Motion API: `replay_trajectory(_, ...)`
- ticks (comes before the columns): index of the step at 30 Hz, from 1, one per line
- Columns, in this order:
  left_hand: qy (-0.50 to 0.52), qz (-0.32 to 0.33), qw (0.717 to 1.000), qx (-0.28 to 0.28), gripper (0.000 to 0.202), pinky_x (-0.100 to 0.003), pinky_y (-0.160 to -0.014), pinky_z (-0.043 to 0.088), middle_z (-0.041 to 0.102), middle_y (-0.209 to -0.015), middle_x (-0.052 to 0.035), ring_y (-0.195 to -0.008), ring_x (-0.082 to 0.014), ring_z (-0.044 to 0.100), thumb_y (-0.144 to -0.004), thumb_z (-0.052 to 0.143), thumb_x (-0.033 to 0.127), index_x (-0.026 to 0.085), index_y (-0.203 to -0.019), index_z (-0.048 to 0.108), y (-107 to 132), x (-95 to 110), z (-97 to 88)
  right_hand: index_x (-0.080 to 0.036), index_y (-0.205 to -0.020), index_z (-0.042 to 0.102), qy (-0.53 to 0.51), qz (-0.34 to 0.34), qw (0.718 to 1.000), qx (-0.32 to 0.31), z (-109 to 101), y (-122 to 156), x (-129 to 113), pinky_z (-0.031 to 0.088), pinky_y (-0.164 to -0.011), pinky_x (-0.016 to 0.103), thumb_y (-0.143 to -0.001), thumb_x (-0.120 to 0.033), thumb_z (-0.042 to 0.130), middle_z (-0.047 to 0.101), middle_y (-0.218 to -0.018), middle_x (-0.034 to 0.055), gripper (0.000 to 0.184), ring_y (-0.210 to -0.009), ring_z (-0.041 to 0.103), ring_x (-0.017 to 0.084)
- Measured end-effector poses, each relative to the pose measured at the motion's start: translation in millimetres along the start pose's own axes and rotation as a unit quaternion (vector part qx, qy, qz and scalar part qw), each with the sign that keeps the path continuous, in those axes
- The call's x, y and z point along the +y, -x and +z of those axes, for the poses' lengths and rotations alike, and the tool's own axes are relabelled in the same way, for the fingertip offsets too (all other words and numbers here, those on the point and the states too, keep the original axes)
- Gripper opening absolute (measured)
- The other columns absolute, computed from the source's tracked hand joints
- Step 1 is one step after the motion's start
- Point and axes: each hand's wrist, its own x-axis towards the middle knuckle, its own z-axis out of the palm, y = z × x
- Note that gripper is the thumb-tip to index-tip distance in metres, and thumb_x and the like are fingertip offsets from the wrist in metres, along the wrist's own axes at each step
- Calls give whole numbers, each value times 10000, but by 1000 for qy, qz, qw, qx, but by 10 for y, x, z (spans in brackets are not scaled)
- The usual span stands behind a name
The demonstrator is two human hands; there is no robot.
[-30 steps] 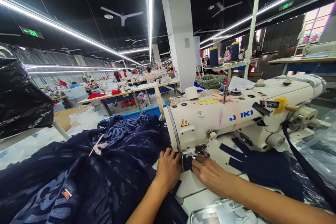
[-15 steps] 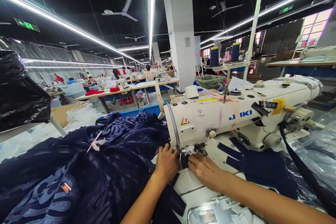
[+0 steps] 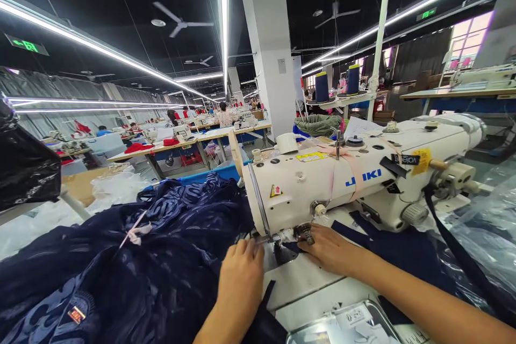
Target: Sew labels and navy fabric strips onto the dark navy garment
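A grey column point(image 3: 270, 37) rises behind the bench. The navy pile point(image 3: 169, 269), partly patterned in lighter blue, fills the left foreground and reaches up to the machine's end. The white machine point(image 3: 298, 188) stretches from the middle to the right, its head by the pile. A black bag point(image 3: 28, 166) hangs at the far left edge. On the right, flat navy pieces point(image 3: 415, 252) lie under and behind the right forearm, and a navy strap point(image 3: 443, 228) trails down beside clear plastic.

The two hands are apart, one on each side of the foot point(image 3: 278, 250). The left hand point(image 3: 242, 274) is just left of it, fingers bent forward over the pile's edge; whether they pinch anything I cannot tell. The right hand point(image 3: 328, 247) is just right of the foot, its fingertips partly hidden by the machine's parts. A navy scrap point(image 3: 292, 248) shows between foot and right fingers, low on the bed; its grip is unclear.

Nearest the viewer, a metal tray point(image 3: 382, 316) holds white papers. Two navy spools point(image 3: 321, 87) stand behind the machine. A pale tie point(image 3: 139, 233) cinches the pile, and a small tag point(image 3: 76, 314) sits lower on it.
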Motion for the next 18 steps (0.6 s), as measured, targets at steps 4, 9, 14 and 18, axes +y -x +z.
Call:
replay_trajectory(4,-84,-56,984,148,289,-343,-681,421,620,-900,-97,-777,-215,541,-830,351,101,154,-893,628,338,-347,-187,-112,-820,651,7,23,1000,-14,-36,16,-63,431,-761,347,-782,-206,514,627,-823,116,171,-821,559,237)
replay_trajectory(9,-78,14,990,117,344,-355,-783,400,622,-1018,-98,-893,-217,554,-803,343,35,157,-962,622,537,-490,-173,-88,-840,646,41,17,999,-18,-7,-14,-116,438,-739,345,-789,-205,488,630,-838,138,203,-815,565,241)
replay_trajectory(14,-58,62,996,32,364,-368,-831,363,631,-1016,-70,-863,-188,576,-780,360,-15,193,-892,636,516,-261,-145,-71,-880,630,57,4,998,-34,-30,12,-136,425,-784,363,-787,-187,503,622,-881,152,196,-846,567,251)
replay_trajectory(18,-62,108,992,-1,309,-345,-829,353,634,-945,-65,-810,-177,575,-758,397,-22,173,-808,632,561,-73,-116,-97,-921,612,27,19,999,-15,-160,178,-89,414,-798,338,-775,-152,527,610,-905,113,178,-845,563,225)
